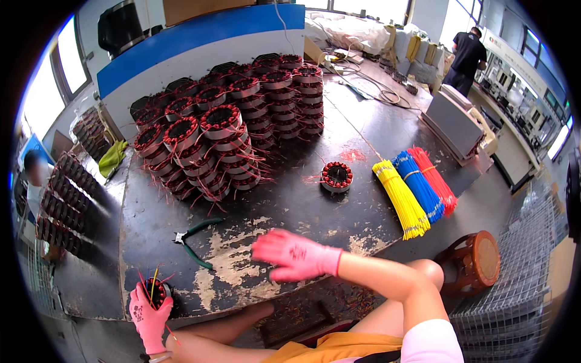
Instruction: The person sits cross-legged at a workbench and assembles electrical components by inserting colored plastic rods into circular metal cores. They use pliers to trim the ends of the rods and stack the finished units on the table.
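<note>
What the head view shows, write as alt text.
A pink-gloved left hand holds a wired ring at a table; the pink-gloved right hand is open, palm down. Nearby: pliers, stacked rings and yellow, blue and red wires.

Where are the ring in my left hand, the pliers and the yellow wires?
Ring [166, 290]: head view, on the red winding at its right side.
Pliers [180, 238]: head view, on the metal head.
Yellow wires [400, 198]: head view, on the middle of the bundle.
</note>
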Tool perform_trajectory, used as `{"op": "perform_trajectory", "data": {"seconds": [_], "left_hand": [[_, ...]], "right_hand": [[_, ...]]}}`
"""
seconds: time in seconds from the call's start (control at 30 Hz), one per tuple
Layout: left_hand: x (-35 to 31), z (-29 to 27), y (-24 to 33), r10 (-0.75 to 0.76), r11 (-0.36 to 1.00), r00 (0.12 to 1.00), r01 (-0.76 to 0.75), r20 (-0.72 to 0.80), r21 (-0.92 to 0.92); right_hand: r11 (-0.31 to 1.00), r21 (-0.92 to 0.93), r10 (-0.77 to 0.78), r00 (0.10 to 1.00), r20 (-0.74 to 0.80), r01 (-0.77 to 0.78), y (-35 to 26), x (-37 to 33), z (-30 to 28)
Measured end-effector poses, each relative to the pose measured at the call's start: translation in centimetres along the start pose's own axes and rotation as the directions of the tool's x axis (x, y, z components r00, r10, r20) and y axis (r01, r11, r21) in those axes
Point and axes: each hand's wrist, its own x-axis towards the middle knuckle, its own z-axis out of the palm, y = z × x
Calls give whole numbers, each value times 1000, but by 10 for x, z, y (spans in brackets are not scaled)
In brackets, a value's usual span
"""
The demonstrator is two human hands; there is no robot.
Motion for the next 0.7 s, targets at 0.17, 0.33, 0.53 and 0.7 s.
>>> {"op": "perform_trajectory", "data": {"seconds": [0.17,0.33,0.53,0.7], "left_hand": [[11,-6,18,29,999,999,-30,46,26],[6,-14,24,-59,998,997,59,56,3],[11,-22,35,-23,999,1000,23,-1,-44],[11,-30,-30,-95,984,987,74,-129,-164]], "right_hand": [[953,-166,191,930,-313,-252,127,-4,-3],[970,-119,150,907,-395,-212,75,15,1],[983,-42,167,966,-199,-179,5,-13,4],[969,-50,227,953,-199,-241,8,-18,9]]}}
